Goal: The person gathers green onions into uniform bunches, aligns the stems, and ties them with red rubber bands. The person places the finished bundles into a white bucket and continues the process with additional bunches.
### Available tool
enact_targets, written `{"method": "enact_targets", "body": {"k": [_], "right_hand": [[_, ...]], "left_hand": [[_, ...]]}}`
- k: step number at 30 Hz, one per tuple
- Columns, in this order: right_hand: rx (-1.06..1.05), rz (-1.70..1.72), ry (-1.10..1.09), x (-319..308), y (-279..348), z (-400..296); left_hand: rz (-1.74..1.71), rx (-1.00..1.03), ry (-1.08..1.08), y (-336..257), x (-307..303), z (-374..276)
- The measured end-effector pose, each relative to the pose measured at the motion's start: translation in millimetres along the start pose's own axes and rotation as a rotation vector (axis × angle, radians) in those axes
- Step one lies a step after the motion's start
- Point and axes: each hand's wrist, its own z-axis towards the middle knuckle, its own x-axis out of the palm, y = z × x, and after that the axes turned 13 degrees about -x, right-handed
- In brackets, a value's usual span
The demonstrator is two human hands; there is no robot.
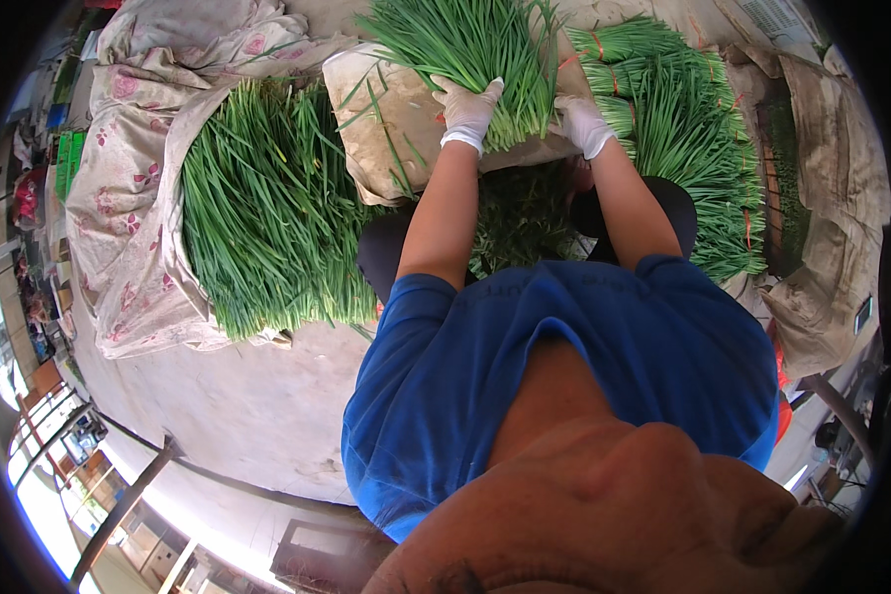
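A thick bunch of green garlic chives (482,52) lies across a stand covered in stained pale cloth (386,122), its pale cut ends toward me. My left hand (469,110), in a white glove, grips the left side of the bunch, thumb over the stems. On the other side, my gloved right hand (583,125) is at the edge of the cut ends; its fingertips are partly hidden, so I cannot tell whether they hold anything. An orange tie strip (573,58) shows just above that hand. A few loose leaves (390,141) are scattered on the cloth.
To the left, a large heap of loose chives (278,215) rests on a floral cloth (122,193). Several bundles with orange ties (683,141) are stacked on the right. Dark leafy scraps (523,215) lie between my knees. A phone-like object (863,314) sits at far right.
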Motion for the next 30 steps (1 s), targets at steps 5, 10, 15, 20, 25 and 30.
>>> {"method": "enact_targets", "body": {"k": [5, 10, 15, 20, 25, 30], "right_hand": [[-0.639, -1.174, -0.017, 40, -9, 27], [-0.478, -1.337, 0.230, 52, 18, 17], [-0.222, -1.338, 0.543, 43, 80, 20], [0.010, -1.311, 0.775, 27, 111, 41], [-0.467, -1.796, 0.351, -4, 65, 73], [-0.606, -1.922, 0.300, -7, 53, 67]], "left_hand": [[0.094, 0.052, -0.053, -7, 15, -11], [0.203, 0.092, -0.072, -6, 15, -13], [0.245, 0.094, 0.033, -4, -6, 11], [0.239, 0.256, 0.122, 7, -58, 24], [0.333, 0.407, 0.108, 37, -86, 75], [0.768, 0.315, 0.091, 48, -81, 64]]}}
